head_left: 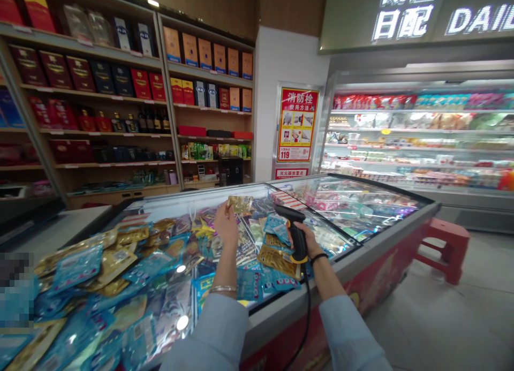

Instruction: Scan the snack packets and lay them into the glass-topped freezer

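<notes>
Between the fingers of my left hand (227,224) is a gold snack packet (241,205), held up above the glass-topped freezer (341,199). My right hand (308,241) grips a black and yellow barcode scanner (297,234) by its handle, its head turned toward the left. A cable (308,312) hangs from the handle down past the freezer's edge. Just left of the scanner lie a few gold packets (277,258) and blue packets (251,282) on the glass. Further left spreads a large heap of blue packets (78,266) and gold packets (116,263).
Shelves of boxed goods (108,79) stand behind the freezer at the left. A red stool (447,237) is on the floor to the right. Along the back right runs a lit refrigerated display (421,146). A red fire-hydrant sign (297,125) hangs on the wall.
</notes>
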Demonstrator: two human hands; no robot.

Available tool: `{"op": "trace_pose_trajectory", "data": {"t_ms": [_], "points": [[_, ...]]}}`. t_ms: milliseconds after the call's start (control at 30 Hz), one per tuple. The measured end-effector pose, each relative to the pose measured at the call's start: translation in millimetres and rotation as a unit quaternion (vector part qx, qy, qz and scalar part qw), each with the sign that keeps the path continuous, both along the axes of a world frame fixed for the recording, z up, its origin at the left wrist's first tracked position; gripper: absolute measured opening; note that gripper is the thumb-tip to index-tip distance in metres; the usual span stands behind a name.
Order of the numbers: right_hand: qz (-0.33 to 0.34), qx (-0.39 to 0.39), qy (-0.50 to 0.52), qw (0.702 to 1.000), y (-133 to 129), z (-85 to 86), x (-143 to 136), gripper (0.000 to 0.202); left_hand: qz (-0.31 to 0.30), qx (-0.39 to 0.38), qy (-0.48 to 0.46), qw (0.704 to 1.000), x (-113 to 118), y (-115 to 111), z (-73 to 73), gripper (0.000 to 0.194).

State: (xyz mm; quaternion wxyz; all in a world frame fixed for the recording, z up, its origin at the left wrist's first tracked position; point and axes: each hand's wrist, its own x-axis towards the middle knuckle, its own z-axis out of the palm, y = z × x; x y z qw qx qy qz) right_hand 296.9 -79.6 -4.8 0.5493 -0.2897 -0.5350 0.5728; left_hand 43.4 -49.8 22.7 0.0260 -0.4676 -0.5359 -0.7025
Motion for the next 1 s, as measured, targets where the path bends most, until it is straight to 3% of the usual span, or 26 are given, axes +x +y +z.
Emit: {"op": "trace_pose_trajectory", "data": {"t_ms": [467, 600, 700, 800, 900, 1000], "points": [[0.012, 0.010, -0.006, 1.000, -4, 3.5, -1, 0.038, 0.000, 0.018, 0.014, 1.000, 1, 0, -1.3, 0.027], [0.012, 0.011, -0.006, 1.000, -12, 7.2, -3, 0.041, -0.015, -0.009, -0.019, 1.000, 6, -9, 9.4, 0.023], [0.013, 0.009, 0.023, 1.000, -21, 11.7, -7, 0.040, -0.042, 0.002, -0.046, 0.998, 5, -26, 29.0, 0.024], [0.004, 0.012, 0.030, 0.999, -33, 18.5, -16, 0.035, -0.048, 0.026, -0.070, 0.996, -9, -52, 52.6, 0.028], [-0.003, 0.023, 0.024, 0.999, -49, 29.7, -34, 0.032, -0.038, 0.045, -0.085, 0.995, -43, -89, 73.2, 0.032], [0.000, 0.022, 0.015, 1.000, -67, 44.7, -67, 0.034, -0.014, 0.059, -0.074, 0.995, -93, -133, 82.3, 0.034]]}}
